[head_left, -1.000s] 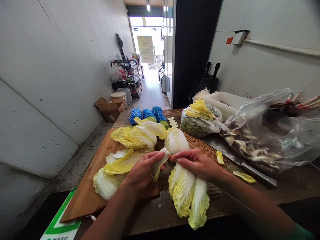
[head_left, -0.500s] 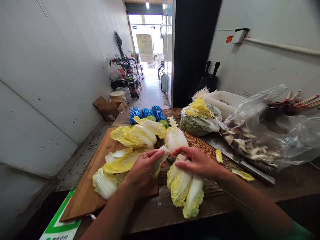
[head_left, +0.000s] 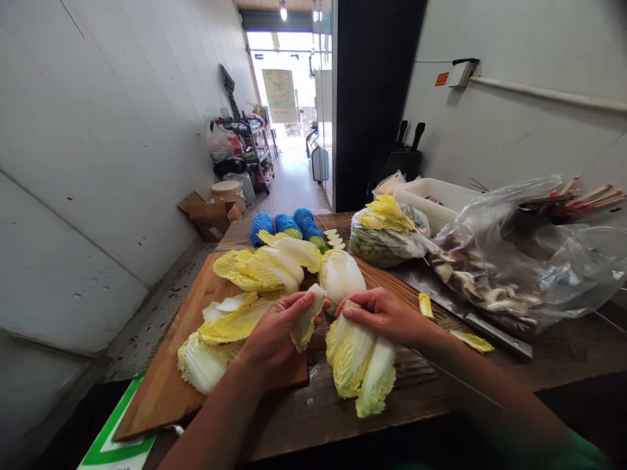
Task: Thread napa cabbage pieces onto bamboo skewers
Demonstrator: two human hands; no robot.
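My left hand (head_left: 279,329) is closed on a small pale Chinese cabbage leaf (head_left: 304,324), pinching its thick white end. A thin wooden skewer (head_left: 334,301) spans the gap between the hands, its tip at that leaf; whether it has pierced it I cannot tell. My right hand (head_left: 389,318) is closed around the skewer and the white ends of several threaded cabbage leaves (head_left: 356,362), which hang down below the fingers. Just beyond the hands lies a whole cabbage heart (head_left: 341,277). More loose leaves (head_left: 259,271) lie on the wooden cutting board (head_left: 161,385) to the left.
Blue-netted vegetables (head_left: 287,223) and pale slices (head_left: 334,239) sit at the table's far end. Many bare skewers (head_left: 386,282) lie beside a large knife (head_left: 497,333). To the right are bagged mushrooms (head_left: 494,290), a bag of greens (head_left: 379,238) and a white tub (head_left: 441,202).
The whole view has shifted slightly. Both hands keep their holds, and the leaves under my right hand hang a little higher. The skewer still bridges the two hands.
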